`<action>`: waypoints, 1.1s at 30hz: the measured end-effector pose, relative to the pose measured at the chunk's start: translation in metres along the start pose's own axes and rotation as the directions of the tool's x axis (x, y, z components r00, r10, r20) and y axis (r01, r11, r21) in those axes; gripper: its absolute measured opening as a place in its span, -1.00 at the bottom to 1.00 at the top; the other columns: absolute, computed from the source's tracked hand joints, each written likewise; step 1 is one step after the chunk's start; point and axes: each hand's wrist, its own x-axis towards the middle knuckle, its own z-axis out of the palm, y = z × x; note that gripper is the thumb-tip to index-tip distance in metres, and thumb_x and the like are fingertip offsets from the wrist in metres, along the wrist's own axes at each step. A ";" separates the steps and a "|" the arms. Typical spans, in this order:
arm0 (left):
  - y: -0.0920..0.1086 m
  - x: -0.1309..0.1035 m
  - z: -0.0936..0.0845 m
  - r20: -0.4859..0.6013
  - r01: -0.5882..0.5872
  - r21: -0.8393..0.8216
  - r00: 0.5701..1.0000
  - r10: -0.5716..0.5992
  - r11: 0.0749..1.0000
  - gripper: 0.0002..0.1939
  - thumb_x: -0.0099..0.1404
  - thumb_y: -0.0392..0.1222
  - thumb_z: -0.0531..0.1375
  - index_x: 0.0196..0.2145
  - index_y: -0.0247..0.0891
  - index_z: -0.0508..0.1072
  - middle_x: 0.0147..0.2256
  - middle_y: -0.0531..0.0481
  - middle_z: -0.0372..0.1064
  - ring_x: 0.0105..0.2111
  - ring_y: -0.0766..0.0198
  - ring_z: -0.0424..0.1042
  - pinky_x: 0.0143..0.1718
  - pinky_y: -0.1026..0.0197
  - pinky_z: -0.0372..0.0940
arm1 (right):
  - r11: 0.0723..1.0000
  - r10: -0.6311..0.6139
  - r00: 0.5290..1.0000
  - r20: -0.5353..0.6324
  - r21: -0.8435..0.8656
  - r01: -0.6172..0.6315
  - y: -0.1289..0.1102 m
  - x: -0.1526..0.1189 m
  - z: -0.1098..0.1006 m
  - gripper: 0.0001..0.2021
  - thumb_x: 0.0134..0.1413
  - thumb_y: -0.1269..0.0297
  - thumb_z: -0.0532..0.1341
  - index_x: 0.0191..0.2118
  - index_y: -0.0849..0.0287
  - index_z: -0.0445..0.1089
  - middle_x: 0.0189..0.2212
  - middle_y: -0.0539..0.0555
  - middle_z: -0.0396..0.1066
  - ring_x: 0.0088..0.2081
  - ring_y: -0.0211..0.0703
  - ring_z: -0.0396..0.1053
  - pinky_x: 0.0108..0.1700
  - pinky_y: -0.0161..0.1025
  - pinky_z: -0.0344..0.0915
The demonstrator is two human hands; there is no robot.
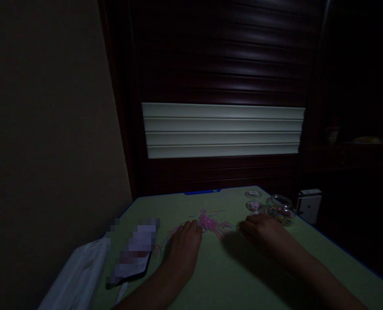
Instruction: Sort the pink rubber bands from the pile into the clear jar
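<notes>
A small pink clump (207, 222) lies on the green table top (220, 275), with thin pink and pale strands spread around it; its exact kind is too dim to tell. Just left of the clump rests my left hand (188, 241), fingers bent down and close together, the tips hidden against the table. To the right, my right hand (259, 226) is raised a little above the table and casts a shadow. Its fingers are pressed together and point left; whatever they pinch is hidden. Behind that hand stands a clear round jar (280, 202) with colourful small pieces inside.
A clear lid (253, 194) and a small round dish (254, 206) of pinkish bits sit near the jar. On the left lie a blurred-out flat item (136, 245) and a white box-like thing (73, 275). A slatted dark and white panel (223, 131) rises behind the table.
</notes>
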 end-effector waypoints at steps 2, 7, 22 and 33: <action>0.001 0.000 -0.001 -0.008 -0.010 0.003 1.000 0.010 1.000 -0.68 0.19 -0.58 -0.04 -0.24 -0.33 0.39 -0.19 -0.15 0.34 -0.15 0.12 0.32 -0.12 0.07 0.23 | 1.000 -0.002 1.000 0.000 0.006 0.002 0.000 0.000 0.000 -0.81 0.15 0.47 0.11 -0.42 0.21 0.43 -0.48 0.04 0.43 -0.45 -0.24 0.35 -0.37 -0.31 0.08; 0.002 0.002 -0.003 -0.037 -0.034 0.023 0.999 0.035 0.999 -0.66 0.17 -0.61 -0.05 -0.23 -0.34 0.37 -0.20 -0.14 0.34 -0.17 0.11 0.33 -0.13 0.06 0.24 | 1.000 -0.025 1.000 -0.014 0.018 0.025 0.001 -0.001 0.000 -0.84 0.13 0.48 0.13 -0.42 0.21 0.41 -0.48 0.03 0.42 -0.44 -0.25 0.34 -0.36 -0.32 0.08; 0.011 -0.003 0.006 -0.251 -0.236 0.045 0.938 0.239 0.971 -0.74 0.20 -0.59 -0.04 -0.29 -0.32 0.31 -0.31 -0.06 0.29 -0.31 0.16 0.33 -0.24 0.09 0.31 | 0.990 -0.030 0.999 0.019 0.137 0.027 -0.004 -0.003 0.000 -0.80 0.17 0.46 0.08 -0.43 0.20 0.39 -0.47 0.04 0.40 -0.44 -0.25 0.32 -0.37 -0.33 0.10; 0.017 -0.008 0.000 -0.475 -0.469 0.097 0.754 0.455 0.878 -0.85 0.32 -0.46 -0.03 -0.28 -0.36 0.32 -0.35 -0.07 0.28 -0.36 0.18 0.29 -0.29 0.10 0.29 | 0.953 -0.084 0.996 -0.016 0.290 0.085 -0.007 -0.005 0.002 -0.82 0.14 0.46 0.10 -0.26 0.16 0.44 -0.40 0.05 0.42 -0.36 -0.21 0.34 -0.29 -0.31 0.15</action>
